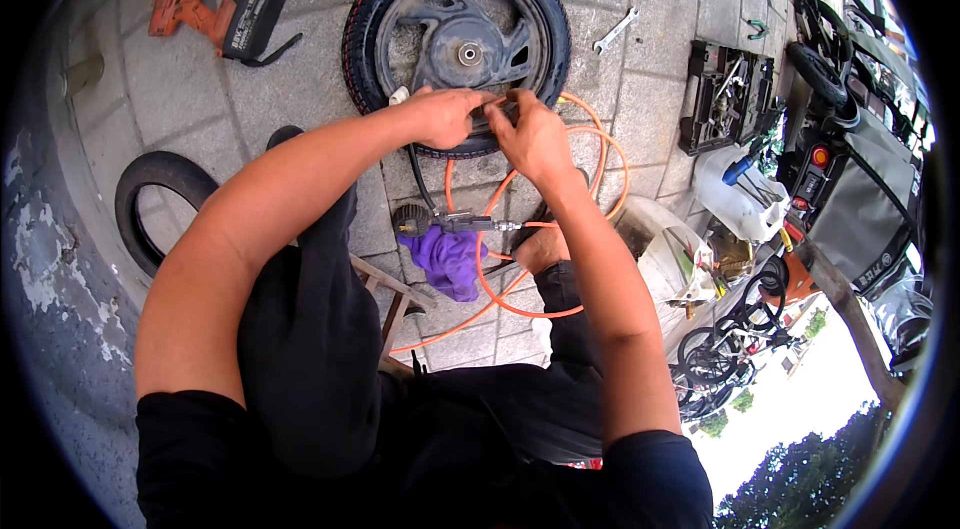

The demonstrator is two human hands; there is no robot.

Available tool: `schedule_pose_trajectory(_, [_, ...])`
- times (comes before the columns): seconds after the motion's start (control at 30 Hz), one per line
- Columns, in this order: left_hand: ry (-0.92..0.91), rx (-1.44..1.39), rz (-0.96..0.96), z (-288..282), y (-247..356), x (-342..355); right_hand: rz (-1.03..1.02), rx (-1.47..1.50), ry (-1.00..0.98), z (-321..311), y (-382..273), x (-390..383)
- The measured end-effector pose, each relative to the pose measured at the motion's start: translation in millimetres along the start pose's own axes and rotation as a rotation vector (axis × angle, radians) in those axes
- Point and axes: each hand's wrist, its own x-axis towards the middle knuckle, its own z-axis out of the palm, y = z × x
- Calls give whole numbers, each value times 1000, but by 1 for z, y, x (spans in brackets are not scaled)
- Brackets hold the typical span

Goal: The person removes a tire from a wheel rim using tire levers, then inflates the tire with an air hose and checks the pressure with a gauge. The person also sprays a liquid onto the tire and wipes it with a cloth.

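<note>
A motor-scooter wheel [463,37] with a black tyre and a dark, dusty hub lies flat on the paving in front of me. Both of my hands meet over its near rim. My left hand [442,119] comes in from the left, fingers bunched and pointing right toward the other hand. My right hand [532,136] has curled fingers pinched close to the rim; whatever lies between the fingertips is too small to make out. An inflator gun with a round gauge [412,220] rests nearer me, its black hose [420,179] running up toward the wheel. Loops of orange air hose [625,174] lie beside it.
An orange cordless impact wrench [215,19] lies far left, above a loose tyre [135,204]. A purple cloth [445,264] sits by the gauge. To the right are a spanner [615,31], a tool case [728,94], a white container [740,191] and parked bikes [715,354].
</note>
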Motion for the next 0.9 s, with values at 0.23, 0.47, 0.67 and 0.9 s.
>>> schedule_pose_trajectory(0.23, [321,290,58,20,-12,12,-344,-362,-53,-4,-8,7])
schedule_pose_trajectory(0.47, [325,355,48,19,-5,25,781,586,-128,12,-8,29])
schedule_pose_trajectory(0.67, [378,293,44,21,6,28,-30,-69,-49,2,4,16])
schedule_pose_trajectory(0.9, [337,305,26,22,12,34,-821,-851,-241,-37,17,32])
